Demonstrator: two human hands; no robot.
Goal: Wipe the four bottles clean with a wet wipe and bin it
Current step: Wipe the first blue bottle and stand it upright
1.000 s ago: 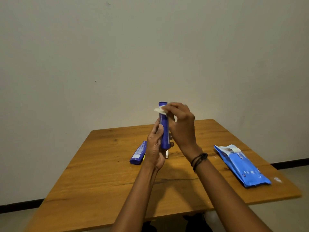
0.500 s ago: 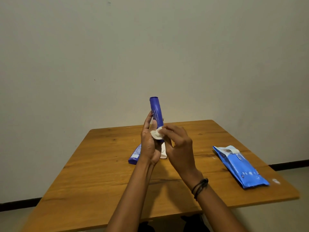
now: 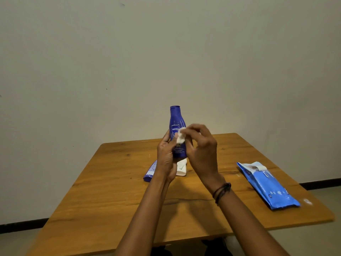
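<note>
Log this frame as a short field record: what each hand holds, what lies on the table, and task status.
left hand: grips the blue bottle by its lower body, upright, cap up
right hand: presses a white wet wipe against the bottle's front, below the label
on table: second blue bottle lying down; white bottle lying down, partly hidden by the hands; blue wipes pack at right, flap open
fourth bottle: not visible
bin: not visible
status: wiping under way

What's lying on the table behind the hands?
A blue bottle and a white bottle lie flat, both partly covered by the left hand. Any fourth bottle is not visible.
</note>
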